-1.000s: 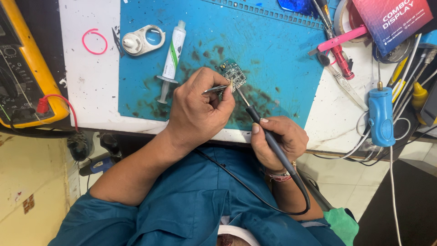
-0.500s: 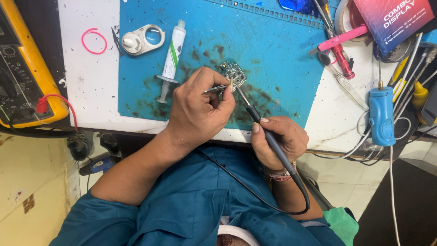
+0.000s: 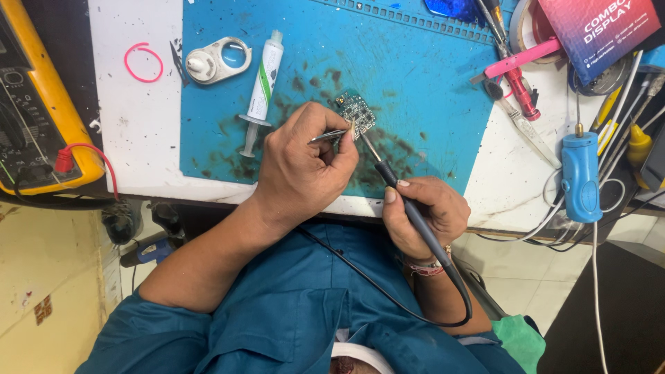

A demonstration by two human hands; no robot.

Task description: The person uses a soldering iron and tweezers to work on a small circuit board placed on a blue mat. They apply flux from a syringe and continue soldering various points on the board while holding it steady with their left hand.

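While the yellow multimeter (image 3: 34, 111) sits idle at the far left edge of the frame with its red lead plugged in, a pink rubber ring (image 3: 143, 62) lies on the white table (image 3: 138, 131) just right of it. Next comes a small metal bracket (image 3: 216, 61) on the upper left corner of the blue mat (image 3: 415, 69), and beside it a syringe of paste (image 3: 262, 90), laid within easy reach. My left hand (image 3: 305, 170) is closed around fine tweezers (image 3: 331, 136), their tips touching the small circuit board (image 3: 356, 111) at the middle of the mat, I judge to steady it (the board is tiny and would slide). My right hand (image 3: 422, 215), resting at the table's near edge for support, grips a soldering iron (image 3: 395, 187) like a pen, its tip angled up onto the board beside the tweezers; its cord loops down across my blue shirt. At the upper right lie a pink tool (image 3: 523, 59), a red screwdriver (image 3: 519, 93), and a blue handheld tool (image 3: 580, 176), pushed clear of the work area.
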